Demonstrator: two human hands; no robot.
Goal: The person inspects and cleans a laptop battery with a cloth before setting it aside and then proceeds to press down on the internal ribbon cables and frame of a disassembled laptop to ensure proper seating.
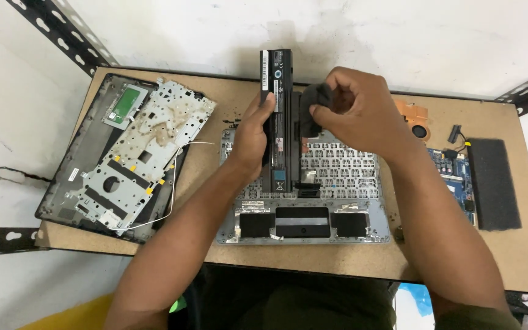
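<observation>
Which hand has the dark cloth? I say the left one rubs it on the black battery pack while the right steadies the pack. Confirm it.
Not quite. In the head view the right hand has the dark cloth; the left hand steadies the black battery pack.

1. One long black battery pack (277, 116), standing on end above the silver keyboard frame (362, 229).
2. One dark cloth (313, 110), just right of the battery pack.
3. Two hands: left hand (250, 137), right hand (355, 113).
4. One black laptop shell (68, 183), left of the keyboard frame.
5. One circuit board (456, 177), right of it.
6. One black foam pad (493, 183), farther right.
7. One copper-coloured part (414, 116), possibly a fan.
</observation>
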